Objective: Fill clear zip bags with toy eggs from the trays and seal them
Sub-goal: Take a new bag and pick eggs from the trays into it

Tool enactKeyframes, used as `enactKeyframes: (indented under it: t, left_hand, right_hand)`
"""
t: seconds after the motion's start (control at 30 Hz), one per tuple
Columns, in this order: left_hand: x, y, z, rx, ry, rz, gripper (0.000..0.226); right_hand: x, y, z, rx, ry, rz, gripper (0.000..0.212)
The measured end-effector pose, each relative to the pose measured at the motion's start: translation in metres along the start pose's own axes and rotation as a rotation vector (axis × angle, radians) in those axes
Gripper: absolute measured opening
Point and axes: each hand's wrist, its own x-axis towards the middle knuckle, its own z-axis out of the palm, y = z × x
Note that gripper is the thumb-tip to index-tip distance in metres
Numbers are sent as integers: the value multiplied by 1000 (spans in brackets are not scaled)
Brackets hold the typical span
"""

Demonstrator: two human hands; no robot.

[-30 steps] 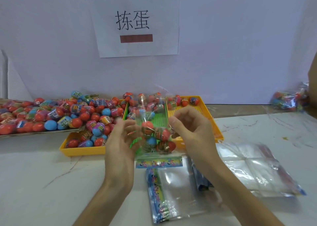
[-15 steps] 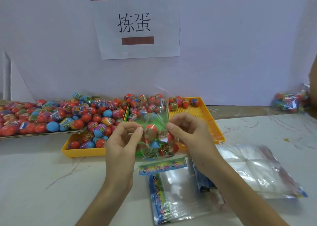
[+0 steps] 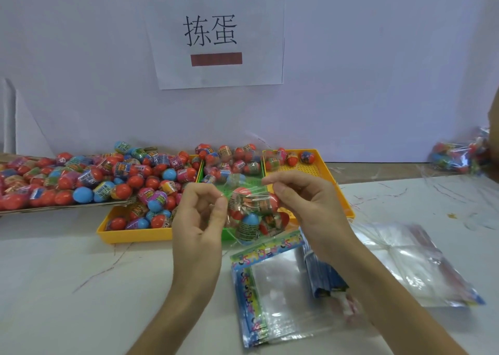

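Observation:
A clear zip bag (image 3: 253, 214) with several red, blue and wrapped toy eggs inside hangs over the table between my hands. My left hand (image 3: 199, 219) pinches its top edge on the left side, and my right hand (image 3: 305, 206) pinches the top edge on the right. The bag's colourful bottom strip (image 3: 266, 249) hangs just above the table. Behind it are a yellow tray (image 3: 135, 234) heaped with eggs, a green tray (image 3: 252, 183) with eggs at its back, and another yellow tray (image 3: 321, 168) holding a few eggs.
A stack of unfilled clear zip bags (image 3: 272, 295) lies on the white table below my hands, with more bags (image 3: 405, 260) to the right. A flat board piled with eggs (image 3: 54, 179) is at far left. A filled bag (image 3: 459, 152) sits at far right by the wall.
The bag has tilted, its bottom strip now slanting up to the right. Both hands stay pinched on the bag's top edge.

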Motion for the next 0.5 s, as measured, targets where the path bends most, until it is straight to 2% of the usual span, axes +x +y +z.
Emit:
enactKeyframes:
  t: [0.2, 0.33, 0.5]
  left_hand:
    - [5, 2, -2, -202, -52, -123, 19]
    - [8, 4, -2, -177, -62, -155, 37]
    - [9, 10, 1, -261, -5, -228, 50]
  right_hand:
    - [0, -1, -5, -2, -79, -35, 28]
    - [1, 1, -7, 34, -80, -8, 18]
    - [0, 1, -4, 97, -129, -12, 27]
